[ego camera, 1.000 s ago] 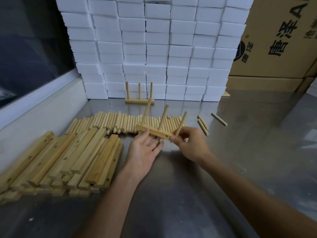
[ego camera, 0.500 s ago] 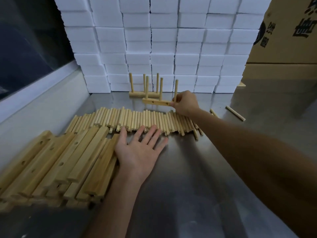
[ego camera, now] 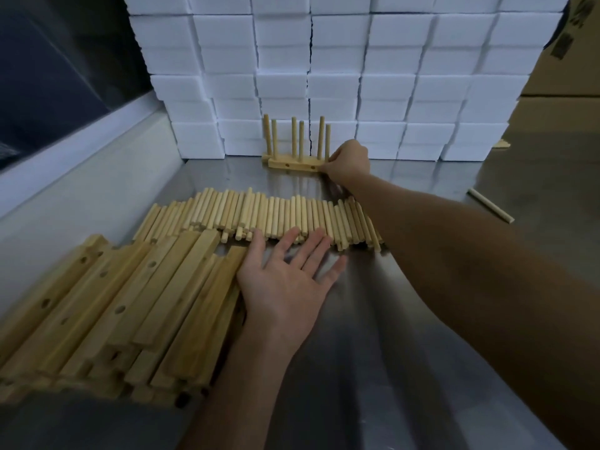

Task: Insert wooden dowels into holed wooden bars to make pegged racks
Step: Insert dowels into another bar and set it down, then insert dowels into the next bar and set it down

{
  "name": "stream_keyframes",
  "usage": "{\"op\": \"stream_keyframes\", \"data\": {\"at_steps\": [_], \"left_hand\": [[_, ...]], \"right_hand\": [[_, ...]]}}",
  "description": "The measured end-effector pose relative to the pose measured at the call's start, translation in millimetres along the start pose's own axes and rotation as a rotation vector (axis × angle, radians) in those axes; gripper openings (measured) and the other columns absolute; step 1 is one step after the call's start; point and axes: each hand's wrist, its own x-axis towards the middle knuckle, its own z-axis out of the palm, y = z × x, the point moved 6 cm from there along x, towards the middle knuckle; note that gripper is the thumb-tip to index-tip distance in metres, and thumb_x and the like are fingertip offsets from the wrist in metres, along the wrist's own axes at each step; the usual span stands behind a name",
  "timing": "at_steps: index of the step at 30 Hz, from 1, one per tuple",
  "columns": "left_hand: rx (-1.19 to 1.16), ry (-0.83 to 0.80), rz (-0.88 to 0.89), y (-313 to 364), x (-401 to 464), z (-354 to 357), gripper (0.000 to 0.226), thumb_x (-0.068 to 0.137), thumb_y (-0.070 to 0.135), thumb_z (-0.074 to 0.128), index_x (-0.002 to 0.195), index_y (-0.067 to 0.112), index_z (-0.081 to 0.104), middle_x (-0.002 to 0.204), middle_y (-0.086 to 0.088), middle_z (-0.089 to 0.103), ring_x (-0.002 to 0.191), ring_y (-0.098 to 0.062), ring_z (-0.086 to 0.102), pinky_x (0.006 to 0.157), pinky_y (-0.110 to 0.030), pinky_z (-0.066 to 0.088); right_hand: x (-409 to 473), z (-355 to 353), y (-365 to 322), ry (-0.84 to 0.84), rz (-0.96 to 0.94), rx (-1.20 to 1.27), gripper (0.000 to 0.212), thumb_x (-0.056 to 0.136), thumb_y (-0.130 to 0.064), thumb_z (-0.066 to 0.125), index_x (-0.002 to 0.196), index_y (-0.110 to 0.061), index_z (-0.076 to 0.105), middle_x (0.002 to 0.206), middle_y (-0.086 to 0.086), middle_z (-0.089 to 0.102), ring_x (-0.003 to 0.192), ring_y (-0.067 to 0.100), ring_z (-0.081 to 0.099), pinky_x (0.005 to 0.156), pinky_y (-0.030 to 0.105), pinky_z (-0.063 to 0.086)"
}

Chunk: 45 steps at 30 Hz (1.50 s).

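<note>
1. Currently, the right hand [ego camera: 347,160] reaches far forward toward 12 o'clock, arm fully extended across the metal table [ego camera: 422,319]. Its fingers are curled and grip the right end of the front pegged rack [ego camera: 293,164].
2. That rack sits on the table with its three dowels upright, just in front of a second pegged rack [ego camera: 267,156], which stands against the stacked white foam blocks [ego camera: 324,76]. Whether the two racks touch cannot be told.
3. The left hand [ego camera: 285,280] lies palm down at the centre, fingers straight and spread, holding nothing. Its fingertips [ego camera: 293,232] touch the near ends of the loose dowels [ego camera: 276,216]; its thumb side is beside the holed bars [ego camera: 113,303].
4. The loose dowels lie side by side in a row across the table, between the left hand and the racks.
5. The holed bars are piled at 9 o'clock, several layers deep, with round holes visible on some faces.
6. One single dowel [ego camera: 490,205] lies apart at 2 o'clock.
7. Cardboard boxes [ego camera: 571,60] stand at 1 to 2 o'clock. Dark printed marks appear on the upper box, but they are blurred and cannot be read.
</note>
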Motion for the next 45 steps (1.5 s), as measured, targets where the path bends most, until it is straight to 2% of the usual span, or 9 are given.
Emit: {"op": "stream_keyframes", "data": {"at_steps": [8,11,18,22,27,32,35,38,45], "left_hand": [[0.029,0.017,0.006,2,-3,4,0.061,0.094,0.057,0.049,0.131,0.009,0.053,0.122,-0.025,0.066,0.116,-0.037,0.061,0.084,-0.055,0.056],[0.045,0.014,0.004,2,-4,5,0.060,0.094,0.057,0.048,0.130,0.009,0.053,0.125,-0.025,0.064,0.116,-0.037,0.061,0.082,-0.054,0.058],[0.220,0.006,0.032,-1,-7,10,0.038,0.097,0.036,0.055,0.121,0.006,0.056,0.102,-0.014,0.075,0.092,-0.025,0.074,0.072,-0.037,0.059],[0.554,-0.030,0.134,-5,-10,15,0.018,0.088,-0.006,0.060,0.104,0.003,0.059,0.070,-0.002,0.057,0.055,-0.009,0.049,0.049,-0.020,0.040],[1.069,0.011,0.337,-7,-23,16,0.022,0.092,-0.003,0.057,0.092,0.018,0.066,0.069,0.005,0.059,0.057,-0.008,0.049,0.054,-0.023,0.041],[1.836,-0.120,1.008,-6,-64,55,0.025,0.084,-0.009,0.052,0.082,0.014,0.063,0.090,0.003,0.057,0.078,-0.011,0.053,0.069,-0.014,0.039],[2.039,0.208,1.217,17,-79,62,0.013,0.082,0.002,0.059,0.089,0.011,0.066,0.091,-0.003,0.059,0.084,-0.022,0.055,0.081,-0.037,0.035],[2.233,0.598,0.997,40,-80,51,0.023,0.084,0.018,0.063,0.106,0.016,0.062,0.105,-0.006,0.057,0.101,-0.025,0.052,0.098,-0.047,0.029],[2.343,0.770,0.830,57,-76,35,0.026,0.083,0.015,0.068,0.109,0.020,0.064,0.112,-0.006,0.057,0.109,-0.025,0.048,0.097,-0.041,0.031]], "right_hand": [[-14,0,-14,-0.162,-0.036,-0.102,0.018,0.090,-0.012,0.059,0.105,-0.005,0.063,0.096,0.004,0.064,0.083,0.020,0.062,0.057,0.022,0.049],[-30,-22,-19,-0.138,-0.091,-0.091,0.037,0.089,-0.013,0.060,0.124,-0.002,0.059,0.117,0.011,0.065,0.101,0.024,0.064,0.084,0.033,0.056],[-125,-91,-9,-0.022,-0.187,0.170,0.012,0.093,-0.021,0.062,0.091,-0.015,0.072,0.080,-0.006,0.069,0.070,0.005,0.063,0.064,0.019,0.050],[-185,-120,17,0.069,-0.224,0.198,0.008,0.094,-0.024,0.063,0.093,-0.024,0.071,0.079,-0.017,0.065,0.074,-0.007,0.062,0.060,0.003,0.045],[-230,-131,57,0.146,-0.192,0.184,0.009,0.093,-0.020,0.064,0.094,-0.016,0.073,0.086,-0.008,0.068,0.081,0.003,0.063,0.075,0.018,0.051],[-236,-134,73,0.197,-0.127,0.213,0.008,0.093,-0.022,0.064,0.092,-0.021,0.072,0.082,-0.012,0.067,0.077,0.003,0.062,0.072,0.021,0.054],[-234,-129,74,0.160,-0.118,0.185,0.009,0.093,-0.023,0.064,0.092,-0.022,0.072,0.080,-0.013,0.066,0.074,0.001,0.062,0.067,0.012,0.048],[-234,-132,77,0.173,-0.082,0.238,0.007,0.093,-0.025,0.065,0.090,-0.027,0.070,0.079,-0.016,0.066,0.075,0.001,0.063,0.066,0.010,0.046],[-234,-133,77,0.161,-0.044,0.299,0.015,0.093,-0.023,0.064,0.083,-0.034,0.064,0.078,-0.018,0.065,0.075,0.001,0.063,0.064,0.010,0.044]]}}
